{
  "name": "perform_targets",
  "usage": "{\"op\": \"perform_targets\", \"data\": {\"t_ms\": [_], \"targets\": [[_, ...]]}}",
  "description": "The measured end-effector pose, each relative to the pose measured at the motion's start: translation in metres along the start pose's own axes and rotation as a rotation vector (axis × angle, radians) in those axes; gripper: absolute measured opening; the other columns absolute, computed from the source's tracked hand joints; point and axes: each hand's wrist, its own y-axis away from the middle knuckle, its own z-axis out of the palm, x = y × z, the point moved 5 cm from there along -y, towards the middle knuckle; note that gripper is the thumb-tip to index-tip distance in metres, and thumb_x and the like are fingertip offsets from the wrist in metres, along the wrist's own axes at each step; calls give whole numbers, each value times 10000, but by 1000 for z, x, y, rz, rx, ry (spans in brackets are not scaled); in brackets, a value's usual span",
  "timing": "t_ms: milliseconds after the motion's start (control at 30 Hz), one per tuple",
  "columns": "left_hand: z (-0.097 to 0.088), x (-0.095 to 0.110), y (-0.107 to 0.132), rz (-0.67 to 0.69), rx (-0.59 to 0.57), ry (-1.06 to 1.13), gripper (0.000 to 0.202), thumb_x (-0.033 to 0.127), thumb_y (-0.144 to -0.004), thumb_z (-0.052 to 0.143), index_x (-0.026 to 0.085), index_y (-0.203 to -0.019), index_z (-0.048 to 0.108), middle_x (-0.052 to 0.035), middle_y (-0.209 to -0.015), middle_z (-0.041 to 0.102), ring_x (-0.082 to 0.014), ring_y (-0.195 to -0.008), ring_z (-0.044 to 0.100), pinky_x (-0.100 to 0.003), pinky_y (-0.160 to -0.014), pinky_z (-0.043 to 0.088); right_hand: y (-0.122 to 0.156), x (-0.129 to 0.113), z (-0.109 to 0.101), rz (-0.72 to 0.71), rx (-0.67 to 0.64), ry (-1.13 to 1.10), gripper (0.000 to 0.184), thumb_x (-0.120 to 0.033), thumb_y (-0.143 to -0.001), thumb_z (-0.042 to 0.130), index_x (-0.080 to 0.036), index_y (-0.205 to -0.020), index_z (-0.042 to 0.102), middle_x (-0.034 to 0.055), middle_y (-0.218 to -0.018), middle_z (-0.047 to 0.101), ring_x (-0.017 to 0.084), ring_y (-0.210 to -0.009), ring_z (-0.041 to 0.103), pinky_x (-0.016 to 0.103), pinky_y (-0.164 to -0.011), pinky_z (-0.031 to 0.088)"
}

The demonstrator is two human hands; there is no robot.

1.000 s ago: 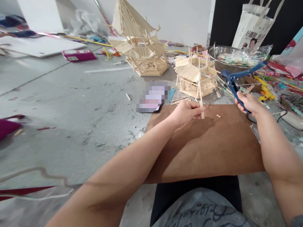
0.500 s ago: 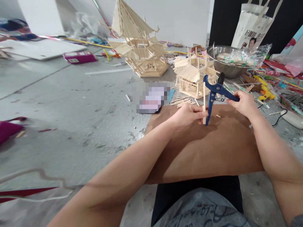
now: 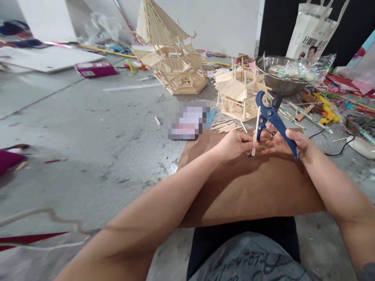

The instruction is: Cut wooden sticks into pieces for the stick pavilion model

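Note:
Between the thumb and fingers of my left hand (image 3: 236, 144) are thin wooden sticks (image 3: 257, 124), one standing taller than the other, held upright. My right hand (image 3: 295, 142) has a blue pipe cutter (image 3: 274, 117), its right handle tucked under the thumb while the other fingers stretch out behind the tool. The cutter's jaws are spread apart, with the black blade raised. Its left handle runs down just behind the sticks; whether my left hand also touches it I cannot tell. Below both hands lies a brown board (image 3: 234, 195).
Cut sticks (image 3: 227, 125) and a phone (image 3: 189, 121) lie beyond the board. Behind them stand a small stick pavilion (image 3: 237, 93) and a taller stick tower (image 3: 181, 74). A metal bowl (image 3: 288, 86) holds wrapped sticks. A yellow glue gun (image 3: 326, 111) lies at right.
My right hand has shifted its hold on the pipe cutter, fingers now extended between the handles, and the right handle has swung downward. My left hand still keeps the sticks upright.

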Motion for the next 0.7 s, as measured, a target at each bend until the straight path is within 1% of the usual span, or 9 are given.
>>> {"op": "perform_targets", "data": {"t_ms": [100,233,300,367,433,500,533,600,700], "targets": [[1,0,0,16,-7,28,247,351,-691,604,126,-603,654,-8,-580,584,-83,-535,509,-203,-520,440,-4,2,7,-49,13,-20,464,-442,-580,661,-259,-980,516,53,-1077,600,210,-965,575,404,-810,467],[-5,-2,-1,-56,77,100,243,365,-650,643,124,-631,667,-4,-553,585,-76,-507,504,-215,-525,446,-11,0,12,-176,78,38,337,-381,-643,587,-249,-946,522,43,-1056,607,185,-940,579,368,-764,483],[-9,-4,-1,-88,134,190,261,383,-624,665,123,-645,665,-13,-584,610,-81,-521,522,-230,-553,457,-13,-3,11,-241,150,78,310,-415,-667,544,-238,-921,529,49,-1006,615,193,-933,578,365,-748,485],[-13,-7,-2,-99,201,231,281,398,-614,672,127,-690,668,-17,-620,624,-88,-546,536,-243,-578,460,-11,-9,5,-289,293,163,296,-422,-671,528,-228,-895,536,54,-947,614,204,-919,577,364,-748,480],[-19,-8,-3,-104,296,134,265,386,-636,651,126,-686,662,-4,-585,597,-84,-531,516,-237,-567,438,-4,-18,-8,-328,512,362,269,-368,-649,545,-226,-878,537,47,-900,601,207,-888,575,355,-745,473],[-25,-6,-2,-99,388,-77,243,351,-684,600,121,-611,632,16,-508,532,-74,-492,466,-221,-532,388,6,-30,-20,-337,748,707,284,-291,-619,559,-229,-895,535,39,-883,585,209,-857,566,355,-742,461],[-27,-3,-1,-87,421,-191,252,329,-707,569,121,-572,610,25,-479,498,-70,-479,440,-215,-517,357,10,-35,-24,-321,831,911,317,-266,-612,558,-230,-926,534,40,-883,581,216,-848,559,363,-742,455],[-29,3,1,-53,458,-380,275,290,-739,517,125,-523,565,36,-451,449,-66,-470,394,-210,-500,302,14,-40,-26,-256,899,1270,416,-245,-617,550,-224,-1031,518,55,-904,576,237,-849,549,386,-746,444],[-31,12,4,-7,496,-549,296,253,-750,481,133,-480,494,43,-433,395,-68,-472,347,-213,-498,259,11,-38,-23,-187,860,1574,596,-245,-622,554,-192,-1203,435,100,-980,558,274,-906,537,413,-774,431]]}}
